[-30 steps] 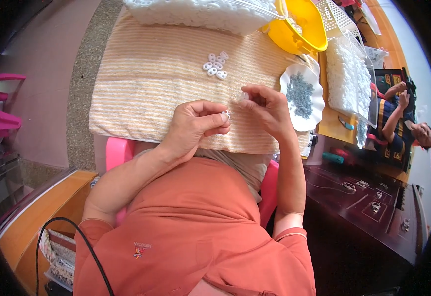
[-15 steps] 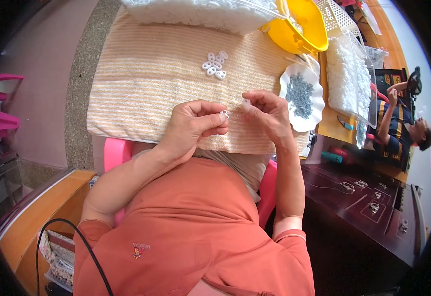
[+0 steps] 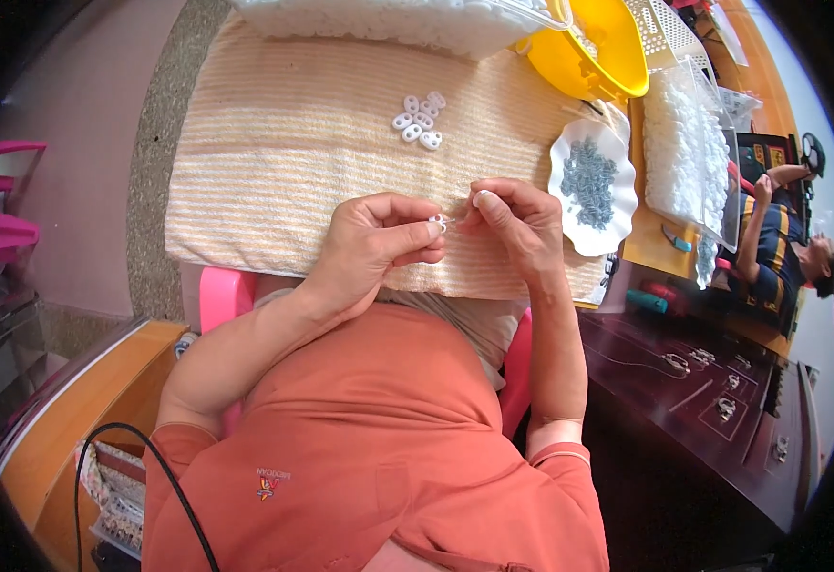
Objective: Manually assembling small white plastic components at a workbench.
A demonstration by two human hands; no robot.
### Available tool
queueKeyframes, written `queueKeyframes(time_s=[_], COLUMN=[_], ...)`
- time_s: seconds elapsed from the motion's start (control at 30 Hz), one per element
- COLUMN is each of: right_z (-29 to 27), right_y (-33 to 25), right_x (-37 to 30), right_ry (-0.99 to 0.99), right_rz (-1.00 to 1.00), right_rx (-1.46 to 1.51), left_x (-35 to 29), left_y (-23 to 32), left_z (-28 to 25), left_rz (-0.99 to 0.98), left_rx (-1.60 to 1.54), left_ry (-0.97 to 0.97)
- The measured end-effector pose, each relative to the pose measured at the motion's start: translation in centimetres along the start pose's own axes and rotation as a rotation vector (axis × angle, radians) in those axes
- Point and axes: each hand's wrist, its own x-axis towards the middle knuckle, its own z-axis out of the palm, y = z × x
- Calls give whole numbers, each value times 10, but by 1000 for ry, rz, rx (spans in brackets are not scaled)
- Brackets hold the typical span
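Observation:
Over the front of the towel, my left hand [image 3: 379, 243] is closed, its thumb and forefinger pinching a small white plastic piece with holes [image 3: 438, 222]. My right hand [image 3: 522, 224] is just beside it, fingers curled and thumb bent over them. Something thin and pale seems to lie between the two hands' fingertips; it is too small to name. Farther off, a little pile of white oval two-hole pieces [image 3: 420, 122] rests on the striped towel [image 3: 283, 143]. A white scalloped dish [image 3: 624, 214] right of my right hand holds many small blue-grey pieces [image 3: 586, 181].
A clear bin of white pieces [image 3: 407, 24] stands along the far edge, next to a yellow basket [image 3: 593, 57]. Another clear bin [image 3: 689, 153] of white pieces is at the right. Beyond it sits another person [image 3: 770, 238]. A dark panel [image 3: 693, 381] lies at lower right.
My right hand's fingertips have shifted and curled closer to the white piece. The left hand keeps its pinch, and the whole view has turned slightly.

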Motion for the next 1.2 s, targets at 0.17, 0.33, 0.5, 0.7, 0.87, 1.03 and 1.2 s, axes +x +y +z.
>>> queueKeyframes(time_s=[0.17,0.33,0.5,0.7,0.87,1.03,1.2], right_z=[2,6,6,6,7,7,7], right_y=[1,-4,-3,-3,-5,-2,-4], right_x=[-1,-4,-6,-7,-7,-6,-8], right_ry=[31,-36,-65,-103,-119,-130,-126], right_rz=[38,89,116,119,107,105,99], right_rx=[39,43,45,71,169,184,180], left_x=[-1,0,1,1,2,1,0], left_y=[2,0,0,1,0,0,0], left_z=[3,-2,0,1,1,-1,3], left_rz=[-5,-5,-1,-9,-11,-2,4], left_rx=[-10,3,7,16,30,18,9], left_ry=[27,7,3,17,21,11,34])
